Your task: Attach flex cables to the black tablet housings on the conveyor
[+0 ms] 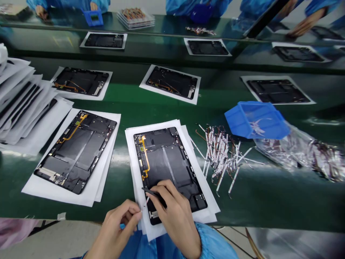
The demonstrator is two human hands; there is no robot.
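Two bare hands work at the near edge of a green workbench (269, 194). The left hand (120, 225) has its thumb and fingers pressed together on a thin white strip (146, 202), and the right hand (174, 212) is closed around dark tweezers (154, 193), whose tip comes very near to this strip. Both hands are close together, just above the lower part of a black tablet back panel (167, 169), which lies flat on white paper sheets (130, 162) straight in front of the person. On this panel, an orange flex cable (145, 158) runs along the far left side. To the left lies a second panel (77, 151) with a similar cable, and further left is a stack of white sheets (20, 97); its contents are hard to see. To the right there is a loose pile of white-strip cables (221, 158), and beyond it a blue plastic bin (256, 118) sits tilted against a clear plastic bag (296, 151). More panels (172, 84) lie on the far part of the bench, and a blue sleeve (215, 244) covers the right arm.
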